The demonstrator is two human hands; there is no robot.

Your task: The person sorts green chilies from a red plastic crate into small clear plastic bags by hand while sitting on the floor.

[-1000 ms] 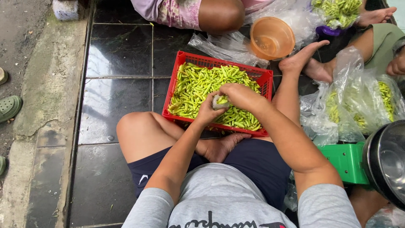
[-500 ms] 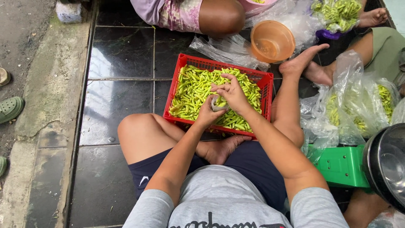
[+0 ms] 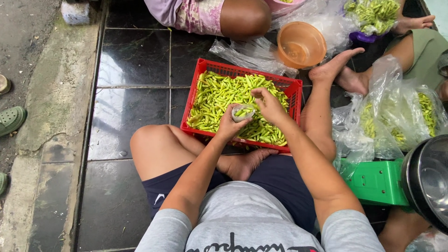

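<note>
A red plastic crate [image 3: 203,74] full of green chilies [image 3: 219,95] stands on the black tiled floor in front of my crossed legs. Over its near edge my left hand [image 3: 228,126] holds a small clear plastic bag [image 3: 243,112] with a few chilies in it. My right hand [image 3: 269,105] is just right of the bag, its fingers pinched at the bag's mouth.
An empty orange bowl [image 3: 301,45] sits beyond the crate. Clear bags of chilies [image 3: 410,121] lie at right, beside a green scale base [image 3: 373,182] and a metal pan [image 3: 429,179]. Other people sit at the top and right. Sandals [image 3: 11,120] rest on concrete at left.
Both hands have lifted slightly and drawn toward the crate's near side with the small bag. The right hand has shifted from over the chilies to the bag's mouth.
</note>
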